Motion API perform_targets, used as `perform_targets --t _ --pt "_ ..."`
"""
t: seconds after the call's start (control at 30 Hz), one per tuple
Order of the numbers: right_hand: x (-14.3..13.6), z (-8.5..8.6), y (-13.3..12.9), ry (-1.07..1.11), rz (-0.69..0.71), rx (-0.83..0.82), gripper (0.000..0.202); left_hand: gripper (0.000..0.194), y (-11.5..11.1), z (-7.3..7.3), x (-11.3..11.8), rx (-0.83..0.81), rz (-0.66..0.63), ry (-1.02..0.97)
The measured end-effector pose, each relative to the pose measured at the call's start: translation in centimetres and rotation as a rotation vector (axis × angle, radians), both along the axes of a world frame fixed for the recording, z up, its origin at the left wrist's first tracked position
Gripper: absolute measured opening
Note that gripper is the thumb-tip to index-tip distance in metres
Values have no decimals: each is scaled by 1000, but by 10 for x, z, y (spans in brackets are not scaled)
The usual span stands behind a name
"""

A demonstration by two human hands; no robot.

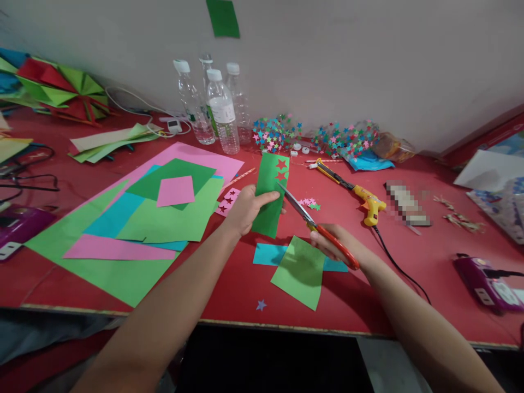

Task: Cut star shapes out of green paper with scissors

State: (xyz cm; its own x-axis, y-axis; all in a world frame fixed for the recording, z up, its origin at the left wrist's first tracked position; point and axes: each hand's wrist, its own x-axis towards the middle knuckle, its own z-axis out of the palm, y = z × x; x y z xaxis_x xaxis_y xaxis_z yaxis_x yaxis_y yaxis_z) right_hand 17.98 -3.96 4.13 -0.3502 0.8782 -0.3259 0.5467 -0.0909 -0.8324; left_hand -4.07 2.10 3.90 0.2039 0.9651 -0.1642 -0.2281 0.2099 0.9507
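My left hand [249, 210] grips a dark green paper strip [265, 215] by its left edge, thumb on top. Two star-shaped holes show red near the strip's upper right. My right hand [333, 240] is closed round the orange-red handles of a pair of scissors [303, 212]. The scissor blades point up and left, their tips at the strip just below the star holes. Under the hands lie a light green sheet [301, 273] and a blue strip [267, 254]. Beside my left hand is a pink piece with star holes [224, 207]. Small pink and green stars [310, 203] lie behind the scissors.
Coloured sheets [151, 218] overlap on the red table [229, 295] at left. Plastic bottles [223, 109] stand by the wall near heaps of stars [278, 132]. A yellow glue gun [369, 203] with a black cord lies at right, near a purple power strip [487, 284].
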Motion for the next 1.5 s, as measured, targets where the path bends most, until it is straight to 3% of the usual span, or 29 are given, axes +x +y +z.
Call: perform_targets --t 0.23,0.53,1.07,1.5 --pt "2 0 0 16 41 47 58 25 -2 0 2 22 10 -9" --pt "1 4 -1 -40 58 65 57 25 -3 -3 0 150 63 190" --pt "-9 6 -5 -40 -15 35 58 23 -1 -7 4 73 52 84" --pt "-5 -3 -2 1 -28 71 57 29 0 -11 6 66 71 53"
